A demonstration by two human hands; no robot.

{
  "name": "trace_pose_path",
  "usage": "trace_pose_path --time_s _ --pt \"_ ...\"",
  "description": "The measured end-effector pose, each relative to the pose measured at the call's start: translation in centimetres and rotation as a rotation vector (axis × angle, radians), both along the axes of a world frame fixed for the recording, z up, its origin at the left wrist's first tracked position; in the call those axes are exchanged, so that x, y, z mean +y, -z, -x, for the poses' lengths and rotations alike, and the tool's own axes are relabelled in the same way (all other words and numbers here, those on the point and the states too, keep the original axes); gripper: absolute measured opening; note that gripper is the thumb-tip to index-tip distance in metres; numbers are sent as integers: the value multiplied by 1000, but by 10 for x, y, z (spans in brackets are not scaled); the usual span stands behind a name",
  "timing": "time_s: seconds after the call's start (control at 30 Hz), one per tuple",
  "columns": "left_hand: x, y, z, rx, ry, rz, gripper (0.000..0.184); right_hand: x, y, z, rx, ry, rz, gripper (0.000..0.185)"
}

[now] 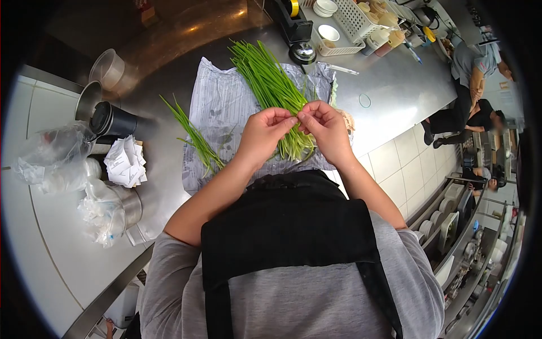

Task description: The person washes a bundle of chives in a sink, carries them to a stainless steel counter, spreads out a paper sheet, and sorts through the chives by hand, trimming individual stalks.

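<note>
A large bunch of long green stalks (265,70) lies on a spread sheet of printed paper (217,93) on the steel counter. Over its lower part, my left hand (267,133) and my right hand (324,127) meet fingertip to fingertip. Both are pinched closed; whatever is between the fingertips is too small to make out. A smaller group of green stalks (195,135) rests apart on the left of the paper.
On the left stand a black cup (113,121), clear plastic bags (53,155) and crumpled white papers (125,161). A silver bell (302,53), a white basket (353,25) and sauce bottles (379,38) are at the back. Other people (480,68) are at the far right.
</note>
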State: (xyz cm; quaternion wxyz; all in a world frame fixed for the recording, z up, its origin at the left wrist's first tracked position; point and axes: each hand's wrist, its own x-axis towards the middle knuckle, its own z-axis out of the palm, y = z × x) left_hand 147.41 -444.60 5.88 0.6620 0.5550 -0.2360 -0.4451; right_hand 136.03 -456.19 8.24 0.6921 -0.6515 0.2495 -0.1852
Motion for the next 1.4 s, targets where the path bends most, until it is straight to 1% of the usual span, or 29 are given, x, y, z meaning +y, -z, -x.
trace_pose_path --time_s 0.03,0.07,0.13,0.17,0.2,0.23,0.27,0.3,0.33,0.4,0.43,0.67,0.77,0.8,0.87,0.9,0.93,1.0,1.03,1.1,1.13,1.2,1.23,1.33,1.37,1.4 --pt "0 0 0 109 -1 -28 15 -1 0 1 3 1 1 8" --pt "-1 0 0 111 0 -27 15 -3 1 3 1 43 -41 8" --pt "-1 0 0 213 -16 -11 14 -6 3 6 1 86 -81 7" --pt "-1 2 0 215 -15 -10 14 -8 7 8 -65 153 -165 6" --pt "0 6 0 252 -55 38 14 -9 9 10 -130 219 -248 5" --pt "0 9 0 290 -96 86 15 -10 9 11 -129 218 -247 5" --pt "1 10 0 291 -97 86 15 -11 9 12 -184 293 -281 4" --pt "1 11 -1 305 -186 150 15 -12 9 13 -239 367 -314 3" --pt "2 12 -2 318 -274 213 15 -15 11 15 -239 367 -315 3" --pt "5 13 -7 318 -317 221 16 -21 14 17 -321 442 -330 2" --pt "7 14 -9 318 -358 230 16 -22 12 18 -308 455 -323 2" --pt "12 20 -15 266 -416 202 16 -39 17 34 -291 515 -294 2" --pt "11 23 -11 226 -391 163 16 -44 14 41 -270 494 -180 2" --pt "10 22 -9 226 -363 154 16 -46 16 43 -270 496 -180 2" --pt "7 22 -4 224 -331 146 17 -49 22 45 36 268 119 6" --pt "6 21 -2 242 -305 138 17 -51 29 45 148 175 222 10" --pt "5 20 0 259 -279 129 17 -49 39 42 251 202 513 16" --pt "3 21 3 309 -232 129 17 -34 26 30 213 238 853 20" --pt "2 22 5 359 -188 128 17 -26 20 23 215 241 853 20" --pt "2 23 12 413 -157 102 18 -9 14 12 88 80 736 23" --pt "2 23 14 464 -130 78 20 -3 15 8 88 87 735 23" --pt "3 31 15 446 -110 75 20 3 17 2 153 12 313 23" --pt "4 34 14 433 -98 72 20 2 16 2 171 -7 269 20" --pt "4 20 9 448 -117 29 21 1 14 6 228 -39 225 18" --pt "4 18 8 451 -121 29 21 1 15 8 231 -43 224 18" --pt "2 16 8 408 -124 14 20 0 17 11 263 -101 272 16"
